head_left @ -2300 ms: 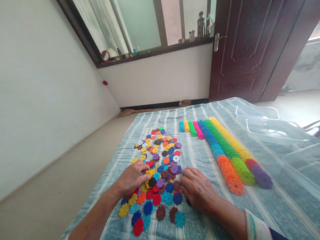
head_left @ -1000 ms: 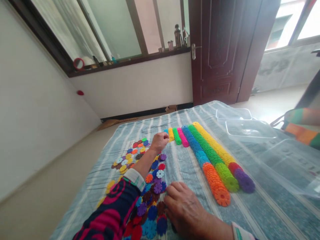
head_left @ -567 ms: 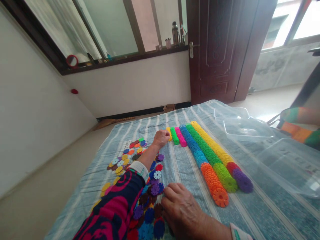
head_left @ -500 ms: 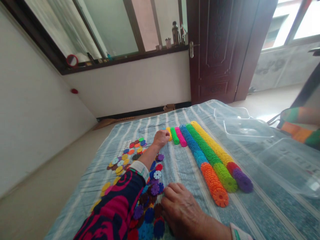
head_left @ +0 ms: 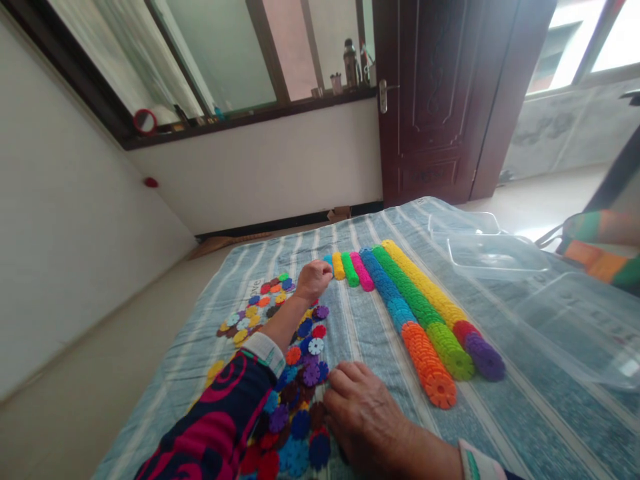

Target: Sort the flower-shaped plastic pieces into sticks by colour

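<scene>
My left hand (head_left: 314, 277) reaches far over the striped cloth (head_left: 500, 427), fingers curled, its tips at the near end of a short cyan row of discs (head_left: 327, 259). Whether it holds a disc is hidden. Beside that row lie short yellow (head_left: 339, 265), green (head_left: 349, 268) and pink (head_left: 362, 270) rows. My right hand (head_left: 365, 413) rests palm down on the cloth at the right edge of a spread of loose coloured discs (head_left: 300, 373), holding nothing.
Three long disc rows lie to the right: blue to orange (head_left: 403, 310), green (head_left: 423, 303), yellow to purple (head_left: 445, 303). Clear plastic containers (head_left: 495, 257) (head_left: 575, 327) stand at the far right. A dark door (head_left: 430, 100) and window sill are behind.
My left hand left the near pile and stretched out to the short cyan row. In the last half second it drew slightly left, uncovering that row. My right hand stayed put.
</scene>
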Demonstrator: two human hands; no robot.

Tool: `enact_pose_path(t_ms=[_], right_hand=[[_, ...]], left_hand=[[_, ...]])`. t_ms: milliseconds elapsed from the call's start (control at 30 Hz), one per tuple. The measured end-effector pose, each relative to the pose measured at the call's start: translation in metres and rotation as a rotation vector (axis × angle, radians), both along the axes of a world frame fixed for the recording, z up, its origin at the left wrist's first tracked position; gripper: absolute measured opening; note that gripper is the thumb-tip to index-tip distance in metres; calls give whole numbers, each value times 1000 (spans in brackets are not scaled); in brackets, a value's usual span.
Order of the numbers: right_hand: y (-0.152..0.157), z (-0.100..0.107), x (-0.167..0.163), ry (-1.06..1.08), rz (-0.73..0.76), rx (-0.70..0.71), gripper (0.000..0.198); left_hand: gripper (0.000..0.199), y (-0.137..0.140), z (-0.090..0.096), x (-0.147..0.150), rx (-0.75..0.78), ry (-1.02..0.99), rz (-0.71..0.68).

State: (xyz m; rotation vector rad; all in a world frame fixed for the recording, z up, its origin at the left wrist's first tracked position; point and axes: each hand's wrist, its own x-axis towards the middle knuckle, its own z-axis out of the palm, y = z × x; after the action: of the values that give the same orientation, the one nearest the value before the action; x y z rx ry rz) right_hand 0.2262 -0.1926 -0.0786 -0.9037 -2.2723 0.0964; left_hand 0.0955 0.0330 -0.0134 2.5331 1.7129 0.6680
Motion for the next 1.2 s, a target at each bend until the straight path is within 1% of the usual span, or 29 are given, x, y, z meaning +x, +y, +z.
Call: enact_pose_path(t_ms=[167,367,433,600,700,833,967,1067,1200], right_hand=[[-2,2,2,-20,9,-32,13],[-4,8,7,-25,27,-68,12],[-5,9,9,-26,42,-72,12],[-5,9,11,-28,56,-75,12],[-6,8,11,-32,54,-86,11],[-6,7,11,-28,47,-85,12],[-7,7,11,-27,50,-95,13],[-7,8,12,-22,50,-97,13],[-7,8,12,-24,51,-91,13]], left_hand=[[16,-36,10,-38,-25,18,-49],[19,-91,23,-87,-163,71,-66],[18,-112,28,-100,-238,79,-44],[20,-159,39,-119,-527,104,-24],[18,-181,42,-125,-593,133,13],[22,-198,40,-125,-587,247,165],[26,-205,35,-120,-540,321,298],[22,-206,31,-118,-503,304,327],[17,-204,26,-119,-475,241,305]])
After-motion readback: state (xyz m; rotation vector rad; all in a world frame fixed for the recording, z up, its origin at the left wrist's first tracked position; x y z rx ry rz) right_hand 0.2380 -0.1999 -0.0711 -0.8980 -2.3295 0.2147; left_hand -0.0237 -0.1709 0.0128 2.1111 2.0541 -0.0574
